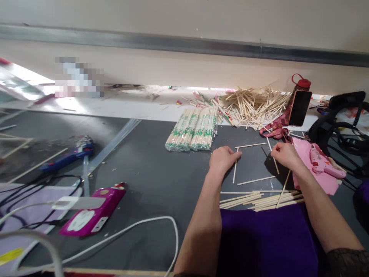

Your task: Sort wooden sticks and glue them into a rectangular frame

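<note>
My left hand (pixel 223 158) rests on the dark table (pixel 150 169), fingers curled and pinching the corner where two thin wooden sticks (pixel 250 146) meet. My right hand (pixel 284 153) is closed on the end of another stick (pixel 273 157) at the right side. Four sticks lie roughly as a square frame between the hands. A row of loose sticks (pixel 261 200) lies just in front of me, above a purple cloth (pixel 268 242).
Wrapped chopstick packs (pixel 193 132) and a big loose stick pile (pixel 253 104) lie at the back. A pink glue gun (pixel 324 163) sits on pink paper at right, a phone (pixel 300 107) stands propped. A blue glue gun (pixel 69 154), magenta box (pixel 93 213) and cables lie left.
</note>
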Demonstrator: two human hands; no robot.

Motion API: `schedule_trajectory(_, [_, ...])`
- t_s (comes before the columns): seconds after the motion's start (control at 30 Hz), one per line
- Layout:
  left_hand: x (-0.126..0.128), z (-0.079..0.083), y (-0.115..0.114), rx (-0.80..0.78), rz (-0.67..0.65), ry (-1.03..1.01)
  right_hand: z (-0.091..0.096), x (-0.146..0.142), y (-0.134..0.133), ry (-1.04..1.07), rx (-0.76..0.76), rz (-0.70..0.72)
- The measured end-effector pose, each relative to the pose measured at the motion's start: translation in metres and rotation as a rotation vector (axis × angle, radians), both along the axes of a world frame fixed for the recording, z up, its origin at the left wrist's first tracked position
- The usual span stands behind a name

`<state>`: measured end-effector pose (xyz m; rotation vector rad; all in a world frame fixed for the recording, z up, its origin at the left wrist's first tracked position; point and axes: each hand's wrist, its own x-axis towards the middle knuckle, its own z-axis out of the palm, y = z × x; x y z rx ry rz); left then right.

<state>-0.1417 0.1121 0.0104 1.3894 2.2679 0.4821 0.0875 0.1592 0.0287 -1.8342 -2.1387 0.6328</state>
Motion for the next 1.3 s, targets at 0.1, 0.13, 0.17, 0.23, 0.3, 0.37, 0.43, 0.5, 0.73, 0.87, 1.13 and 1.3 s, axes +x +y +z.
schedule_trajectory(0.1, [0.003, 0.002, -0.001, -0.1, -0.085, 0.07, 0.004, -0.008, -0.006, 0.18, -0.037, 0.027])
schedule_trajectory(0.13, [0.004, 0.003, -0.002, -0.103, -0.087, 0.082, 0.005, -0.012, -0.008, 0.257, -0.058, 0.041])
schedule_trajectory(0.17, [0.005, 0.004, -0.002, -0.09, -0.08, 0.073, 0.006, -0.015, -0.01, 0.342, -0.086, 0.057])
schedule_trajectory(0.23, [0.008, 0.006, -0.003, -0.021, -0.05, -0.056, 0.007, -0.023, -0.013, 0.511, -0.163, 0.088])
schedule_trajectory(0.3, [0.013, 0.011, -0.004, 0.107, -0.027, -0.346, 0.009, -0.028, -0.016, 0.634, -0.226, 0.118])
schedule_trajectory(0.37, [0.018, 0.015, -0.005, 0.252, -0.032, -0.637, 0.011, -0.032, -0.019, 0.665, -0.209, 0.164])
schedule_trajectory(0.43, [0.023, 0.018, -0.007, 0.364, -0.058, -0.755, 0.013, -0.035, -0.022, 0.6, -0.096, 0.224])
schedule_trajectory(0.5, [0.027, 0.019, -0.008, 0.405, -0.11, -0.727, 0.015, -0.036, -0.025, 0.498, 0.042, 0.274])
schedule_trajectory(0.73, [0.032, 0.015, -0.009, 0.399, -0.208, -0.589, 0.009, -0.038, -0.029, 0.372, 0.162, 0.392])
schedule_trajectory(0.87, [0.034, 0.011, -0.007, 0.436, -0.205, -0.673, 0.01, -0.039, -0.03, 0.388, 0.135, 0.332])
schedule_trajectory(1.13, [0.033, 0.018, -0.011, 0.36, -0.245, -0.616, 0.011, -0.04, -0.027, 0.311, 0.177, 0.381])
schedule_trajectory(1.3, [0.031, 0.017, -0.011, 0.412, -0.307, -0.553, 0.005, -0.039, -0.026, 0.333, 0.245, 0.42])
